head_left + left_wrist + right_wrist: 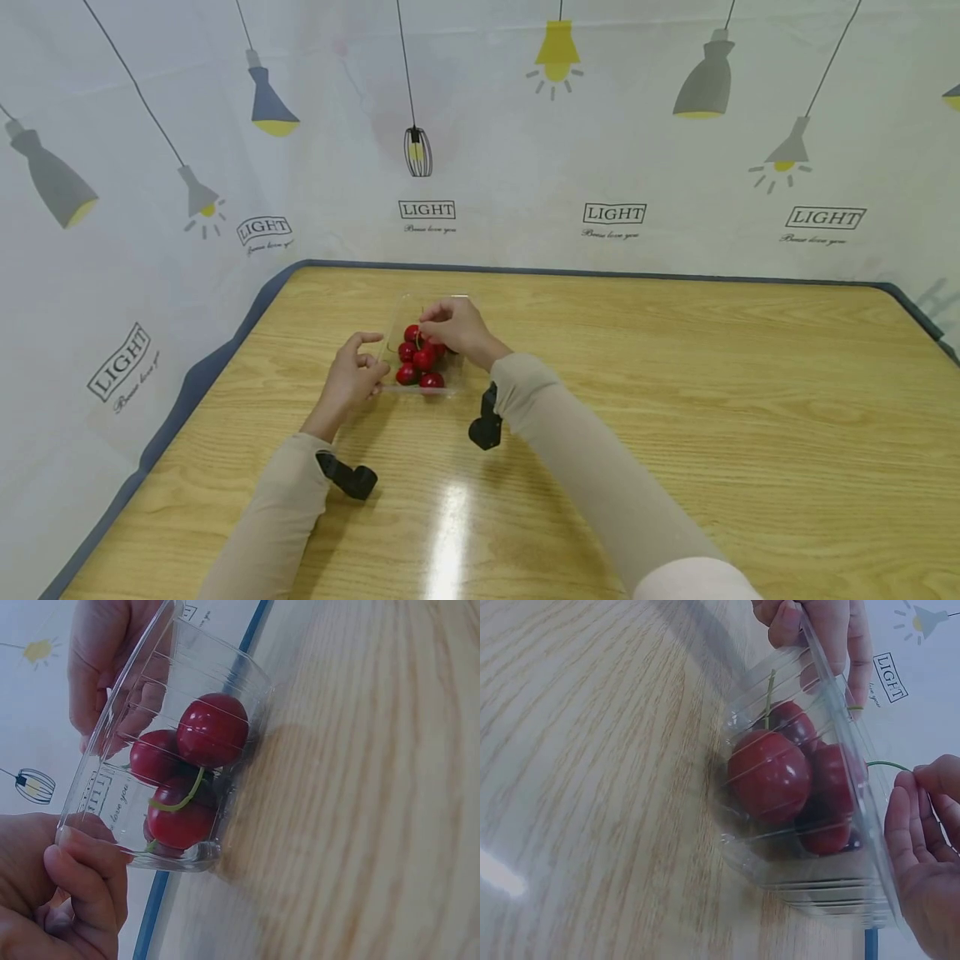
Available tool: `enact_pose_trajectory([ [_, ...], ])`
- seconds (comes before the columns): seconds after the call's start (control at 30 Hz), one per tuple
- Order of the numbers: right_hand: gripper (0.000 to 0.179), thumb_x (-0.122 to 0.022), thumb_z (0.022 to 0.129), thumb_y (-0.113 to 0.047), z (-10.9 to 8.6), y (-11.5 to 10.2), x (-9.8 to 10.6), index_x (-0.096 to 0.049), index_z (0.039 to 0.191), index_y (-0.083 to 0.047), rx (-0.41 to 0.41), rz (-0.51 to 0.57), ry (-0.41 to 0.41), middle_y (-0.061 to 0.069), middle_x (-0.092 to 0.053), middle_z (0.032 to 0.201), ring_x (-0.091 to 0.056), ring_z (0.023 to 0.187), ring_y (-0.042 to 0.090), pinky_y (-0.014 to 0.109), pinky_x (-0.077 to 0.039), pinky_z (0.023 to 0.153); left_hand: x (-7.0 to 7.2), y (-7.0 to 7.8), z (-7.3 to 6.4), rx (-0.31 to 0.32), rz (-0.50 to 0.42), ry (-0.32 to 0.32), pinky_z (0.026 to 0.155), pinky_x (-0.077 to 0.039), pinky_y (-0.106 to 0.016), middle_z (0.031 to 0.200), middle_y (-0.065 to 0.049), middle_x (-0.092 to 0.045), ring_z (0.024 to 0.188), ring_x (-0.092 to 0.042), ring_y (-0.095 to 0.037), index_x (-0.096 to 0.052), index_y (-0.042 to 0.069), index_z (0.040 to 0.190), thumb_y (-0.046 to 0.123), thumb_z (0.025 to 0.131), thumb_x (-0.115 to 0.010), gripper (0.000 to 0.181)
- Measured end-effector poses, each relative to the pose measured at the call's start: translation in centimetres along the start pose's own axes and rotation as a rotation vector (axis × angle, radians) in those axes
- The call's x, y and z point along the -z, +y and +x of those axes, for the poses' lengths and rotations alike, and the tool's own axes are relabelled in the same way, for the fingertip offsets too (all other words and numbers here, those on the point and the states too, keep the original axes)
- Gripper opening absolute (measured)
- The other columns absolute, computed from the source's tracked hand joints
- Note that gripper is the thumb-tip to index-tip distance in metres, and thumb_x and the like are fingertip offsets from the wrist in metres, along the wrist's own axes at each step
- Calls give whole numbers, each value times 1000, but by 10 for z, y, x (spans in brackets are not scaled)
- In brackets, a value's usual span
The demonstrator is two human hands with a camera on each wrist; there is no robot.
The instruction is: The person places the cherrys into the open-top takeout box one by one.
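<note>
A clear plastic box stands on the table with several red cherries in it. At its left side, my left hand pinches the rim between thumb and fingers, as the left wrist view shows at the box edge. My right hand is over the box's far right part. In the right wrist view, its thumb and forefinger pinch a thin green cherry stem at the rim. The stem leads down to a cherry among the others inside.
The wood-grain table stretches out to the right and toward me. Behind it hangs a white cloth printed with lamps. Black camera mounts stick out from both wrists low over the tabletop.
</note>
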State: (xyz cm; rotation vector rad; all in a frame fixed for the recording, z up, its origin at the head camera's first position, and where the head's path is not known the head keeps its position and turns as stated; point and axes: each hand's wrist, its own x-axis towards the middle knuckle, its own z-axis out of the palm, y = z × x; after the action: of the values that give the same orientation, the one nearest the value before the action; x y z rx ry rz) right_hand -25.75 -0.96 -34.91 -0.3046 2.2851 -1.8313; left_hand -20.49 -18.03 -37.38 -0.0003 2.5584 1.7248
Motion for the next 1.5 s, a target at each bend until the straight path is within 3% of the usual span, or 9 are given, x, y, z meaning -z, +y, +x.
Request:
enact_pose_trajectory([
  [0.6,12,-60,81,-3,0,0,0,-62,91,3,-16,18,17,11,-60,90,-56,69,13,25,-50,67,1,-1,0,6,2,-5,40,-36,-21,59,-2,-43,42,-43,-10,-34,0,130,-4,83,-48,49],
  [1.0,19,-58,82,-1,-5,-3,14,-58,99,9,12,83,12,11,-58,88,-57,90,33,38,-47,79,2,0,0,4,0,-16,40,-36,-22,62,-5,-45,43,-44,-10,-33,0,130,-4,83,-48,50],
  [1.23,12,-58,82,-3,-10,3,27,-59,92,4,27,76,43,8,-56,84,-57,74,17,39,-48,77,5,-1,-1,12,-14,-17,41,-37,-22,66,-9,-48,44,-44,-10,-32,1,131,-2,83,-48,51],
  [1.5,18,-57,83,-2,-21,4,37,-57,97,10,62,86,17,8,-57,85,-56,75,15,33,-49,75,11,-2,-1,15,34,-30,42,-38,-23,72,-13,-52,46,-47,-12,-32,2,131,3,85,-51,49],
])
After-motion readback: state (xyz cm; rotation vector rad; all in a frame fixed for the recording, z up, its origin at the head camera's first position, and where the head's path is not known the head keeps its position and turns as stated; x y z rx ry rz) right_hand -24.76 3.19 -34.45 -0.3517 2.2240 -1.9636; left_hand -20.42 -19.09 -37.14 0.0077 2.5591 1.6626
